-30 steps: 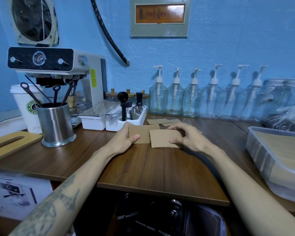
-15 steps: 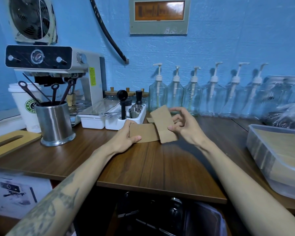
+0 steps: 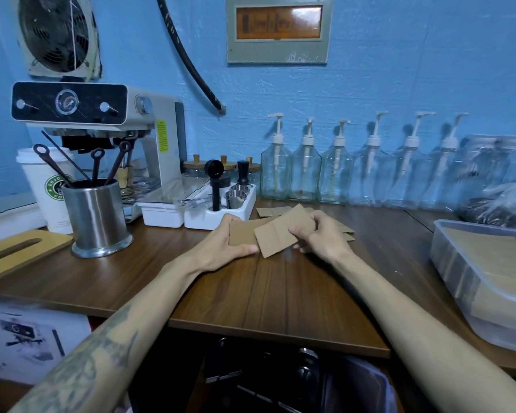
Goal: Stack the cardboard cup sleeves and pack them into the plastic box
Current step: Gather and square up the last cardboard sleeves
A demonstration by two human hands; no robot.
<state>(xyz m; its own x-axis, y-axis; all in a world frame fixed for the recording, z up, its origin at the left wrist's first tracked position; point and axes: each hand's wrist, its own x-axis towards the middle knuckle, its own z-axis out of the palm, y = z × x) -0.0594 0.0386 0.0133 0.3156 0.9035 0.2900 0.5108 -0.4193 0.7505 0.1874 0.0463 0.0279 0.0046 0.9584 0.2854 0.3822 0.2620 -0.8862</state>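
My left hand (image 3: 221, 248) grips a flat brown cardboard sleeve (image 3: 242, 234) lying on the wooden counter, thumb along its near edge. My right hand (image 3: 319, 236) pinches a second sleeve (image 3: 282, 234), tilted and overlapping the right end of the first. More flat sleeves (image 3: 273, 210) lie behind the hands near the bottles, and others (image 3: 346, 232) peek out to the right of my right hand. The clear plastic box (image 3: 456, 263) stands at the right edge of the counter and holds a layer of brown cardboard.
A white organiser tray (image 3: 209, 217) with black tampers sits just behind my left hand. A steel utensil cup (image 3: 97, 216), paper cup and espresso machine (image 3: 108, 120) fill the left. Several glass pump bottles (image 3: 306, 171) line the wall. The counter's front edge (image 3: 280, 338) is near.
My right hand lifted a sleeve off the counter, raised it upright, and has now lowered it tilted onto the sleeve under my left hand. My left hand stayed put.
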